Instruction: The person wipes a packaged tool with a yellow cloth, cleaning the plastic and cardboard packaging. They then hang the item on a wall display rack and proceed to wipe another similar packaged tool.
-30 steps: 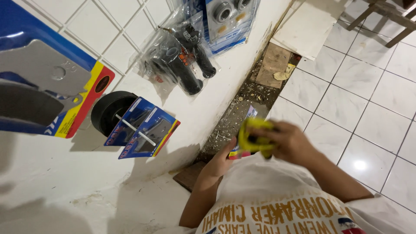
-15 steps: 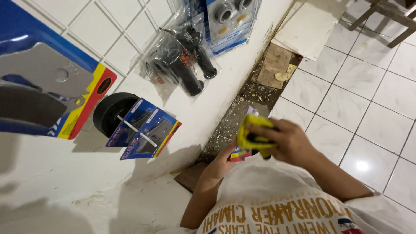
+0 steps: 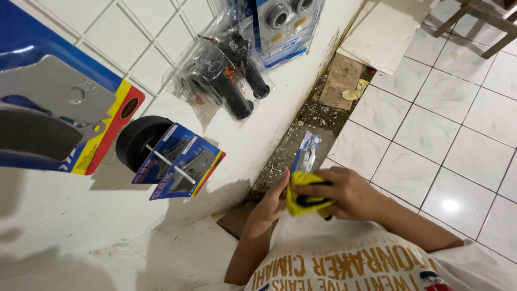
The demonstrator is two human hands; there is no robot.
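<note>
Head view, looking down a white tiled wall to a white tiled floor. Both hands meet in front of the person's chest, above the floor and near the foot of the wall. The right hand is closed, fingers curled, around a crumpled bright yellow cloth that is wrapped about a small dark object, of which only a black patch shows between the folds; what this object is cannot be told. The left hand lies against the cloth's left edge, thumb up and touching the fabric, its fingers partly hidden, so how firmly it grips cannot be told.

Handling, as judged from the folds: the cloth appears soft, light and limp, and would take any shape; it probably slides a little over the object inside, so the firmer hold is through the cloth onto the hard core, not on a loose corner. The bundle looks light enough for one hand.

Surroundings: a flat blue-and-clear blister pack lies on the debris strip just beyond the hands. On the wall hang a blue-and-yellow carded grey part, a small black wheel behind a blue card, a clear bag of black rubber handlebar grips and a blue card with round bearings.
</note>
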